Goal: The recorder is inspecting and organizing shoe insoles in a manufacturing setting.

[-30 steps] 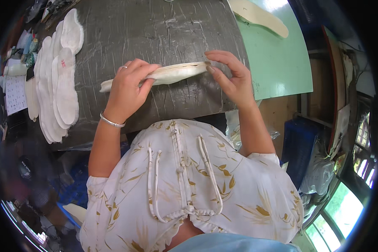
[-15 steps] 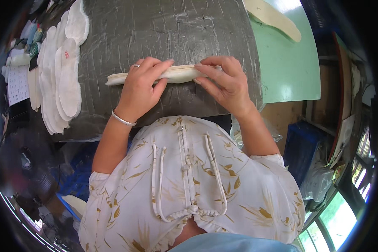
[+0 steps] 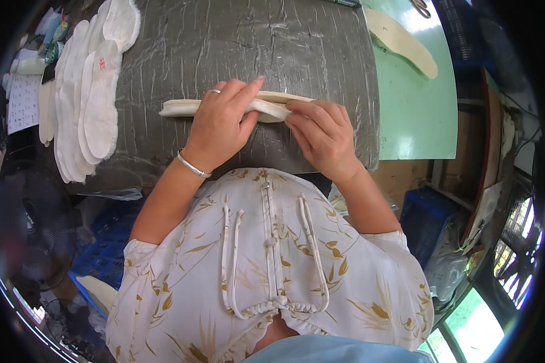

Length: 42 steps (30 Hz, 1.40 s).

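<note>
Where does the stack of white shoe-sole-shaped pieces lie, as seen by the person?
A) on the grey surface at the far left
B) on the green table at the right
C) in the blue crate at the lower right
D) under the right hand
A: the stack of white pieces lies at the left edge of the grey surface, well clear of the left hand.

Both hands (image 3: 221, 124) (image 3: 321, 136) palm-down, pressing.
</note>
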Motion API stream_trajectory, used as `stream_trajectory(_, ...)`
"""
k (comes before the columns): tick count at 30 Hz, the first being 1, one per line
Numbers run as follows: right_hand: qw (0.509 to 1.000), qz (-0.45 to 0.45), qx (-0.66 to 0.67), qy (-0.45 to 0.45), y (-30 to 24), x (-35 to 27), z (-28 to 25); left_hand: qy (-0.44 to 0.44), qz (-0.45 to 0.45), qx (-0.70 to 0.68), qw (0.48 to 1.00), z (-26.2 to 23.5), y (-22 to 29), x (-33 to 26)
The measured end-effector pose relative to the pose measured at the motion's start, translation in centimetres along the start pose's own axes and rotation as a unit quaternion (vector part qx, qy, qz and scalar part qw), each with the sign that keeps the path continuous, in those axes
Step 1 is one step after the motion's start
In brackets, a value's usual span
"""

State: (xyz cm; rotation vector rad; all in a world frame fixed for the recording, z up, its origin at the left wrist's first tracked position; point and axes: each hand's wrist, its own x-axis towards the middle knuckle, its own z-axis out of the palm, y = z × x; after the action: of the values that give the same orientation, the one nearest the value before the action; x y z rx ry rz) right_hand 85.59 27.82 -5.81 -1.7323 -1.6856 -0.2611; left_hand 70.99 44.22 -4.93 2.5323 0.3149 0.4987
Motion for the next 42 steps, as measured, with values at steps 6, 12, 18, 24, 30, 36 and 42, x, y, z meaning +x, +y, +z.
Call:
stream_trajectory(6,0.988,0.13,0.08,-0.012,-1.0,0.9,-0.8,0.0,-0.003,-0.008,1.0,0.0,0.1,-0.3)
stream_trajectory(12,0.991,0.108,-0.014,-0.074,-1.6,2.7,-1.3,0.0,-0.008,0.002,1.0,0.1,0.2,-0.4)
stream_trajectory(18,0.998,0.054,0.017,-0.034,-0.7,2.3,0.0,0.024,0.007,0.005,1.0,0.5,0.1,-0.7)
stream_trajectory(24,0.991,0.071,0.1,0.054,-0.2,1.1,1.7,0.026,0.017,0.014,0.999,0.9,0.1,-0.8)
stream_trajectory(30,0.987,0.09,0.107,0.074,-0.2,0.9,2.0,0.024,0.021,0.032,0.999,1.1,0.1,-0.9)
stream_trajectory(36,0.981,0.123,0.114,0.098,-0.4,0.9,2.2,0.019,0.025,-0.067,0.997,0.1,0.4,-0.3)
stream_trajectory(42,0.961,0.197,0.183,0.062,0.0,1.3,-0.2,0.018,-0.002,-0.077,0.997,0.6,0.1,0.2)
